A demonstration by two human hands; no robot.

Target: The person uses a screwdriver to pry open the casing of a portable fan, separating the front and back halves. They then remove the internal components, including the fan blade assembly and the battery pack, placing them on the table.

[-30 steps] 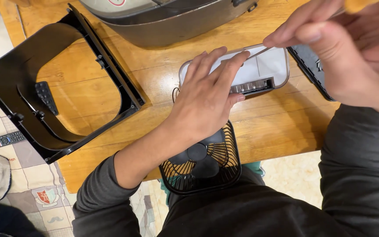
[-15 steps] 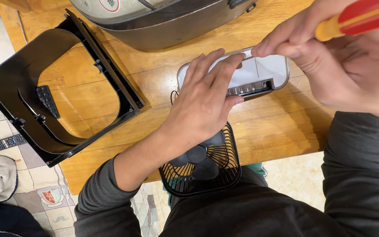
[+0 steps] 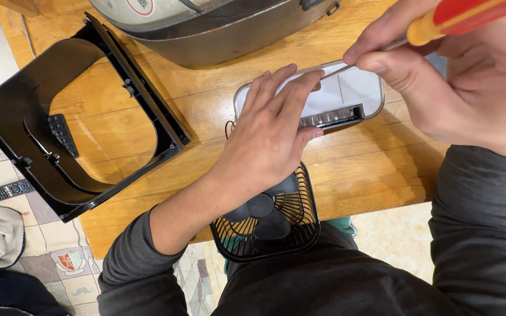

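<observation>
The left hand (image 3: 267, 137) lies flat on the small white box (image 3: 346, 93) in the middle of the wooden bench (image 3: 118, 126), just as it did a second ago. Its fingers are spread out and press down on the box to keep it from sliding; they wrap around nothing.

The right hand (image 3: 458, 88) has changed the most. A second ago only a thin bit of metal showed between its fingers. Now the red and yellow screwdriver (image 3: 458, 17) shows clearly, pinched tight in the grip of that hand. The thin metal tip points down and to the left and meets the far edge of the box, close to the left fingertips. So the tool looks set on the box, and the work on it seems to be under way, with the box held firm.

Near the person, a small black fan (image 3: 267, 219) sits at the near edge of the bench, partly under the left wrist. To the left lies an open black plastic frame (image 3: 80, 126). A big grey pot-like machine (image 3: 218, 26) stands at the far side.
</observation>
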